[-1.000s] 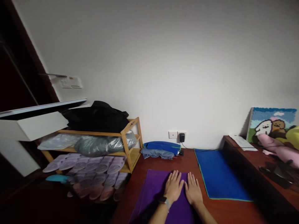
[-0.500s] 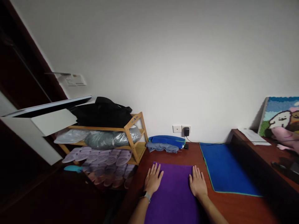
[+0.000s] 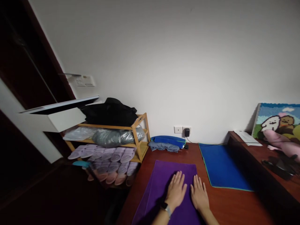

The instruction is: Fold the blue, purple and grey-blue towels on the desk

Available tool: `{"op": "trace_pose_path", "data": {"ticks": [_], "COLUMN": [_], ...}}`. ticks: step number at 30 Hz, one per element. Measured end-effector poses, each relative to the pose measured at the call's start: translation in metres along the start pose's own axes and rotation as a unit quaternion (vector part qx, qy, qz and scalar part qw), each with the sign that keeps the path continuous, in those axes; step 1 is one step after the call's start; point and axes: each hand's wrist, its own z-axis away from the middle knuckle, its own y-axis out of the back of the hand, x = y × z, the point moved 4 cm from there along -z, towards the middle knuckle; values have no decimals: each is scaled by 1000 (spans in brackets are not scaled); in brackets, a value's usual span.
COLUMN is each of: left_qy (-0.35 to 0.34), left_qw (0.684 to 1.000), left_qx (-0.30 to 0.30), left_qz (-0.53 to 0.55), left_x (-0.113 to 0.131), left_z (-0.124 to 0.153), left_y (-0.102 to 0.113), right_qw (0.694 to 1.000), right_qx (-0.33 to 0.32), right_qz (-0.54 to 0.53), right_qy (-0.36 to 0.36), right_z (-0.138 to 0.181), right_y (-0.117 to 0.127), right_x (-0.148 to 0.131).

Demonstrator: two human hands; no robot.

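Observation:
A purple cloth [image 3: 161, 181] lies spread on the reddish-brown table, with a second layer showing along its left side. My left hand [image 3: 177, 190], a watch [image 3: 166, 208] on its wrist, is over the middle of the cloth with its fingers stretched out. At the cloth's right edge rests my right hand [image 3: 199, 192], palm down, fingers straight. Neither hand grips anything. To the right lies a flat blue cloth [image 3: 222, 167] with a green border.
Folded blue and grey cloths [image 3: 167, 143] sit by the wall under a plugged-in black adapter [image 3: 187, 132]. A wooden rack [image 3: 142, 143] with slippers and a black bag [image 3: 111, 114] stands left. On the right, a raised ledge holds a pink plush toy [image 3: 281, 143].
My left hand has moved right, from the purple cloth's left edge to its middle. More of the cloth's left side shows now. My right hand stays near the right edge. The view has shifted slightly left.

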Motion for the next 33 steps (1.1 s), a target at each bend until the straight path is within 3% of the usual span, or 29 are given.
{"op": "trace_pose_path", "data": {"ticks": [2,4,6,11,13,16,19,22,25,30,33], "left_qy": [-5,15,48,152,175,177,175,161,93,-5,12], "left_qw": [999,998,997,986,981,980,982,983,992,1000,998], "left_qx": [-29,-50,-59,-53,-40,-23,0,54,71,-22,-58], "left_qz": [17,24,18,-51,-76,-83,-73,-69,-46,15,31], "left_x": [28,30,9,-86,-113,-129,-128,-112,-66,42,67], "left_z": [2,6,15,49,60,66,67,67,63,51,52], "left_y": [-13,-19,-14,14,21,25,31,41,40,8,-5], "right_qw": [1000,1000,1000,1000,1000,999,999,1000,1000,1000,1000], "right_qx": [-3,-1,3,1,-7,-30,-36,-17,-15,-18,-8], "right_qz": [4,2,-1,9,13,19,17,5,-6,-16,-19], "right_qy": [10,13,5,-13,-16,-20,-24,-20,-13,-3,7], "right_z": [2,1,0,1,0,1,10,32,56,71,70], "right_y": [-1,0,1,3,6,18,31,34,26,17,14], "right_x": [-1,-2,-2,-3,-5,-6,-6,-5,-5,-3,-2]}}
